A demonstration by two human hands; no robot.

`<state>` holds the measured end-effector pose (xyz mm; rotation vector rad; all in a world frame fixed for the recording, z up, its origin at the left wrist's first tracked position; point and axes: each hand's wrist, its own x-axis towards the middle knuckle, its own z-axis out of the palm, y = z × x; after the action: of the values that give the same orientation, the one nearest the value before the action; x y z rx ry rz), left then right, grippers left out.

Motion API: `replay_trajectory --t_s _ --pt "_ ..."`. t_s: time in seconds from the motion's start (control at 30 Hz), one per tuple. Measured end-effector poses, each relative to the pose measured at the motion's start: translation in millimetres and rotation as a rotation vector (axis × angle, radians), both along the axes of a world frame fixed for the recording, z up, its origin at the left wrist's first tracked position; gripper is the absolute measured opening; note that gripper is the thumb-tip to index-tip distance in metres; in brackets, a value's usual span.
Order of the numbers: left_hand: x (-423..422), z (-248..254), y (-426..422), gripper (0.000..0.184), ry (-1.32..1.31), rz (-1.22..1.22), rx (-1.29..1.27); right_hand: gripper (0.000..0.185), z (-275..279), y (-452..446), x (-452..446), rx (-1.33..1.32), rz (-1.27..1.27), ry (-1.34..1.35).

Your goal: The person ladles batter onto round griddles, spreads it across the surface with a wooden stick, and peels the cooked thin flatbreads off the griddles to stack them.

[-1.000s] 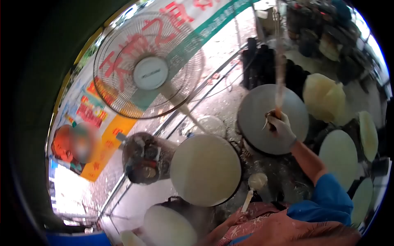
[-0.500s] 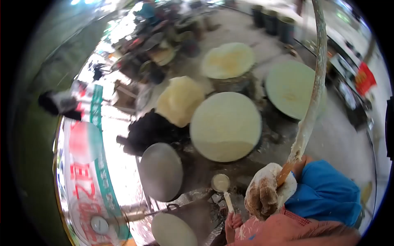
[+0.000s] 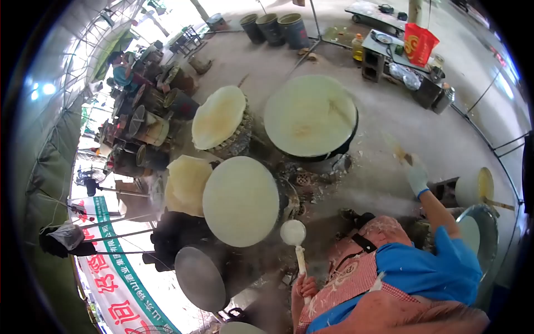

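My left hand (image 3: 306, 286) grips the pale handle of a ladle (image 3: 293, 232), whose round bowl looks coated in pale batter. The bowl is beside the lower right rim of a round griddle covered by a pale flatbread sheet (image 3: 241, 201). Out to the right, my gloved right hand (image 3: 417, 177) is closed around a batter-smeared wooden stick (image 3: 396, 146), blurred and seen nearly end-on. Above the ladle sits a larger round pan with a pale, faintly browned surface (image 3: 310, 116). Browned thin sheets (image 3: 219, 117) lie on a woven round stand, and a crumpled yellowish sheet (image 3: 186, 183) lies left of the griddle.
A grey round disc (image 3: 200, 278) stands tilted at lower left. By my right arm are a wide basin (image 3: 489, 236) and a pale bucket (image 3: 475, 186). Dark buckets (image 3: 268, 29) stand at the back. A red bag (image 3: 420, 44) is on a low table. A person (image 3: 125, 72) sits far left.
My right hand has swung outward to the right with the stick, away from my chest. My left hand still grips the ladle. The view has shifted, bringing the basin and bucket in.
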<state>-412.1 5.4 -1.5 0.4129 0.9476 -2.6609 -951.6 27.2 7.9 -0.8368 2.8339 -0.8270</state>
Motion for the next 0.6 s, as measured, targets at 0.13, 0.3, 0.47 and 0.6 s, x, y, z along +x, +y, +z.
replay_trajectory --t_s 0.13,0.3,0.47,0.6 --pt "11 -53 2 0.04 0.06 -0.102 -0.277 0.033 -7 31 3 0.198 0.078 0.229" --pt "-20 -12 1 0.043 -0.259 -0.108 -0.143 0.033 3 46 31 0.296 0.489 0.21" --pt "-88 45 -5 0.025 -0.48 0.104 -0.166 0.047 24 -55 34 0.341 0.647 0.103" --pt "-117 36 9 0.023 -0.264 0.305 -0.164 0.046 12 -154 15 0.171 0.8 0.298"
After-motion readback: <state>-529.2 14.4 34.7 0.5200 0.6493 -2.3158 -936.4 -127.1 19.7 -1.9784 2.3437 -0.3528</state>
